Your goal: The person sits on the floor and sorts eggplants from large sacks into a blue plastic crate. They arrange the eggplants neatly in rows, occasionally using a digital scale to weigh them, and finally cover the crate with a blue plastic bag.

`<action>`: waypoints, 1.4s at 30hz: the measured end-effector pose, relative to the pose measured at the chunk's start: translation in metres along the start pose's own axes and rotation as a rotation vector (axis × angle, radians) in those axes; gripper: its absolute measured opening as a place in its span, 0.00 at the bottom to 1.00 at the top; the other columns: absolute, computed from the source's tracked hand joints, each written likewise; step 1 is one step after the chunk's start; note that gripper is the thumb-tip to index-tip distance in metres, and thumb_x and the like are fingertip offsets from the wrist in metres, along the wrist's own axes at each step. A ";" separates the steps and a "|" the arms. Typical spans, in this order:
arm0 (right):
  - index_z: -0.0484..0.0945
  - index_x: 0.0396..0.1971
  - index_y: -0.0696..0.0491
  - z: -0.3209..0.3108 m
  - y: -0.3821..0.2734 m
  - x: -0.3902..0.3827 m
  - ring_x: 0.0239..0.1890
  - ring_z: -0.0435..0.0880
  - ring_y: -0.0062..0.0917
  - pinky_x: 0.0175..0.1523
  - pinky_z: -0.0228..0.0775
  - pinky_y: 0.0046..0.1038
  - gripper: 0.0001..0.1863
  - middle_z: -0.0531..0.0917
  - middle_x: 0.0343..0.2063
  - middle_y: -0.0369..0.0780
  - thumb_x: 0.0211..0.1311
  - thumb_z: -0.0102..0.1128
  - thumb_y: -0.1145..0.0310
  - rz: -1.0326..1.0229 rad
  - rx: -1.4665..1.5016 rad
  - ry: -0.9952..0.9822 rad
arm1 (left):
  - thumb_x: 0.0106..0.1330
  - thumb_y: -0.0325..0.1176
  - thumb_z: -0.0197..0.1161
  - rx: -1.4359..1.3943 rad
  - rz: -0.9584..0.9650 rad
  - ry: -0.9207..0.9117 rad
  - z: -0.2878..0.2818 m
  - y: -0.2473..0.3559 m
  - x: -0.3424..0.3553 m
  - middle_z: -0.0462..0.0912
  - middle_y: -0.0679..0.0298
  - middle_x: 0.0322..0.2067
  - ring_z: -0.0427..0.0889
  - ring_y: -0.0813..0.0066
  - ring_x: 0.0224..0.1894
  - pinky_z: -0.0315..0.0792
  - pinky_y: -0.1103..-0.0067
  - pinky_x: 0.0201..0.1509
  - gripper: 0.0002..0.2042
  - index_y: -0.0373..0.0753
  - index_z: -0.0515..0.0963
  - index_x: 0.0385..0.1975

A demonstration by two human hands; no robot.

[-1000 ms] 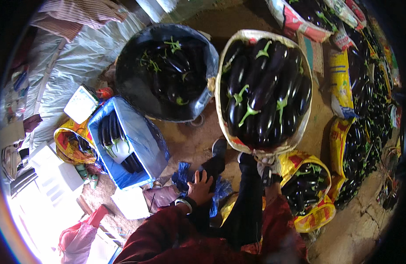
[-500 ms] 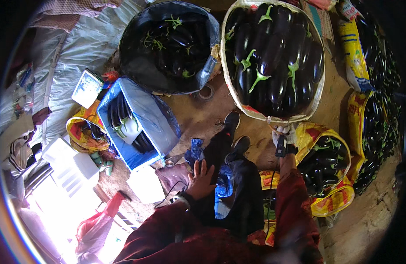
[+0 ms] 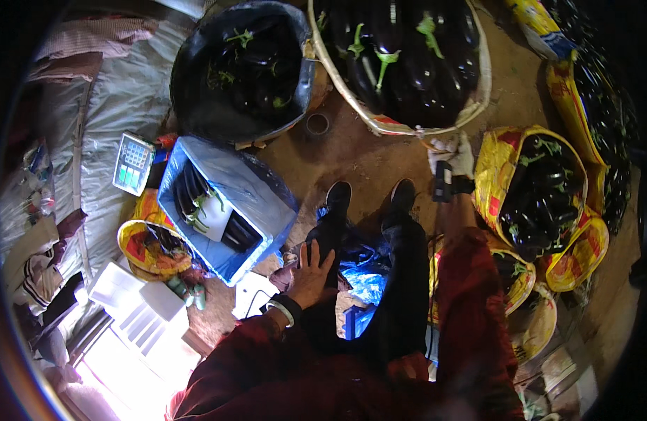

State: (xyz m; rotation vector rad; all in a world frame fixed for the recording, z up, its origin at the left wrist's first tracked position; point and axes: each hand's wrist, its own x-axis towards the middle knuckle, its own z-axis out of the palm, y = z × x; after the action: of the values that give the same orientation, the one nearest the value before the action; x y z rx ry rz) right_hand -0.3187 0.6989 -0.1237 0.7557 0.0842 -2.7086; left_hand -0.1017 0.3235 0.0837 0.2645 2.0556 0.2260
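Observation:
My left hand (image 3: 309, 277) rests open on my dark-trousered left leg, fingers spread. My gloved right hand (image 3: 450, 154) is closed on the cord handle (image 3: 434, 146) at the near rim of a large pale-lined basket (image 3: 486, 84) packed with glossy purple eggplants (image 3: 422, 67); a small black device (image 3: 443, 181) sits at that wrist. Left of the basket is a dark-lined tub (image 3: 182, 77) holding more eggplants. To my left, a blue-lined crate (image 3: 260, 189) contains long eggplants and a white slab. To my right, a yellow sack (image 3: 488, 168) of eggplants stands open.
A scale display (image 3: 132, 163) sits left of the crate, with another yellow sack (image 3: 148, 252) and white foam boxes (image 3: 137, 309). A grey sheet (image 3: 113, 105) covers the left side. Long rows of filled sacks (image 3: 569, 91) line the right. A tape roll (image 3: 316, 125) lies on the floor.
The big basket has moved away toward the top, with my right hand following it forward on the handle. My left hand stays open on my leg. The view has shifted.

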 end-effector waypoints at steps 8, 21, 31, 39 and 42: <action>0.74 0.29 0.53 0.017 0.130 -0.032 0.24 0.73 0.28 0.31 0.68 0.29 0.16 0.76 0.24 0.38 0.70 0.55 0.55 -0.281 0.042 0.104 | 0.50 0.55 0.73 0.010 0.005 -0.024 -0.011 -0.021 0.005 0.38 0.40 0.72 0.41 0.29 0.72 0.64 0.35 0.56 0.51 0.52 0.51 0.73; 0.79 0.35 0.47 -0.001 0.215 -0.259 0.26 0.78 0.31 0.36 0.76 0.32 0.11 0.82 0.28 0.36 0.65 0.60 0.56 -0.229 0.337 0.625 | 0.53 0.59 0.70 -0.015 -0.015 -0.279 -0.013 -0.078 -0.004 0.31 0.45 0.74 0.46 0.23 0.70 0.64 0.43 0.63 0.50 0.60 0.46 0.74; 0.75 0.54 0.45 -0.165 0.200 -0.279 0.42 0.83 0.32 0.47 0.76 0.37 0.18 0.84 0.42 0.37 0.69 0.56 0.56 -0.051 0.127 0.744 | 0.57 0.57 0.67 0.003 0.001 -0.318 0.005 -0.049 -0.028 0.27 0.42 0.73 0.44 0.23 0.70 0.65 0.42 0.61 0.49 0.57 0.44 0.75; 0.76 0.52 0.49 -0.150 0.199 -0.273 0.45 0.82 0.41 0.43 0.78 0.45 0.20 0.82 0.48 0.42 0.69 0.54 0.51 -0.026 -0.003 0.866 | 0.61 0.47 0.65 -0.222 0.034 -0.204 -0.030 -0.006 -0.087 0.42 0.40 0.72 0.48 0.26 0.70 0.61 0.46 0.66 0.39 0.45 0.55 0.71; 0.76 0.53 0.50 -0.188 0.196 -0.269 0.47 0.81 0.43 0.47 0.77 0.49 0.21 0.82 0.48 0.43 0.69 0.54 0.51 -0.019 0.035 0.786 | 0.65 0.45 0.62 -0.297 -0.006 -0.181 -0.040 -0.001 -0.118 0.53 0.40 0.69 0.56 0.34 0.69 0.63 0.52 0.67 0.35 0.43 0.57 0.70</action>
State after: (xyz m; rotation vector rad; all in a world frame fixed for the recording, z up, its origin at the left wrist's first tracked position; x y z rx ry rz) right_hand 0.0545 0.6199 -0.1412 1.7790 0.2220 -2.2642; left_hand -0.0818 0.2879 0.2010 0.0913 1.8149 0.4812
